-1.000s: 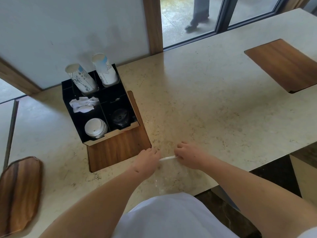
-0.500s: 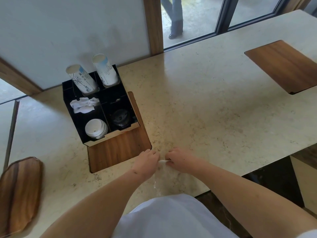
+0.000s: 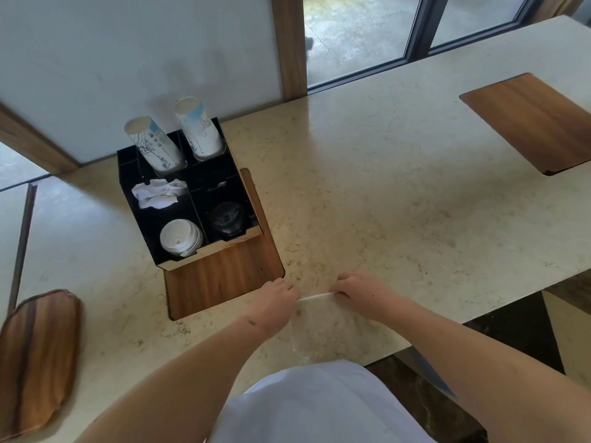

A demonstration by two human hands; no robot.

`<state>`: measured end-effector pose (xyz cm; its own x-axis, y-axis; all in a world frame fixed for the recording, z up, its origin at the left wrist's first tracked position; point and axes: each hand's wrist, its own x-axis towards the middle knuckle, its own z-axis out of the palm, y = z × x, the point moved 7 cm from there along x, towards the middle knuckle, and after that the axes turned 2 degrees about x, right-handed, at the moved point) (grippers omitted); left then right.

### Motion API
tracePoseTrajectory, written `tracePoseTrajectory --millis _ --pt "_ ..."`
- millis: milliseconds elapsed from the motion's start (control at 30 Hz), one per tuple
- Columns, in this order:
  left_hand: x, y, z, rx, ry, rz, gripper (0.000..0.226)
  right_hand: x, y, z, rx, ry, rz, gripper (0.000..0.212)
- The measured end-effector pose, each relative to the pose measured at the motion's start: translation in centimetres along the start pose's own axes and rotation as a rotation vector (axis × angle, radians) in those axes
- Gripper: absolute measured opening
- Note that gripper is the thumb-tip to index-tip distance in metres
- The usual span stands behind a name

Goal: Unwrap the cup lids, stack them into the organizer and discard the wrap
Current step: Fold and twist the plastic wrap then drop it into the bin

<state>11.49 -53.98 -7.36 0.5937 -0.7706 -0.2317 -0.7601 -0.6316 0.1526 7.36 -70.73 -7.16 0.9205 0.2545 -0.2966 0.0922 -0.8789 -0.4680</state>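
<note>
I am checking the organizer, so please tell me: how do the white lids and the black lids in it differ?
The white lids sit in the front left compartment of the organizer; the black lids sit in the front right one. The white lids stand out brightly against the black walls, while the black lids are hard to make out. The white stack leans a little; whether the black stack does, I cannot tell. Both are round lid stacks.

organizer [image 3: 188, 212] at left rear of tabletop [image 3: 383, 193], half on a wood inset [image 3: 224, 279]. cups [image 3: 153, 145] in rear cells, lids [image 3: 180, 236] in front. wrap [image 3: 319, 327] at near edge, right of inset, between hands. board [image 3: 35, 359] far left.
</note>
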Motion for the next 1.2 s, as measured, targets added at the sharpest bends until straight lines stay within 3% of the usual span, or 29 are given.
tracePoseTrajectory --millis 133,333,700,767,833,933,1200 --pt "-0.4 -0.3 -0.2 -0.071 0.035 -0.058 0.014 -0.3 0.3 0.0 0.007 0.032 0.019 0.016" --pt "-0.5 -0.6 -0.4 -0.084 0.045 -0.114 0.016 -0.6 0.3 0.1 -0.012 0.069 0.012 0.017" --pt "-1.1 0.6 -0.2 0.107 0.04 0.067 0.039 -2.2 0.0 0.2 -0.179 0.185 -0.126 0.029" --pt "-1.4 0.6 0.0 0.109 0.071 0.093 0.032 -2.6 0.0 0.2 -0.182 0.206 -0.124 0.035" --pt "-1.8 0.6 0.0 0.11 0.078 0.101 0.01 -3.0 0.1 0.4 -0.193 0.221 -0.104 0.037" --pt "-2.0 0.3 0.2 0.063 0.048 0.031 0.027 -3.2 0.2 0.3 -0.179 0.232 -0.058 0.026" --pt "0.1 0.1 -0.7 -0.147 -0.126 -0.241 0.006 0.0 0.8 0.4 0.089 0.009 0.154 0.006"
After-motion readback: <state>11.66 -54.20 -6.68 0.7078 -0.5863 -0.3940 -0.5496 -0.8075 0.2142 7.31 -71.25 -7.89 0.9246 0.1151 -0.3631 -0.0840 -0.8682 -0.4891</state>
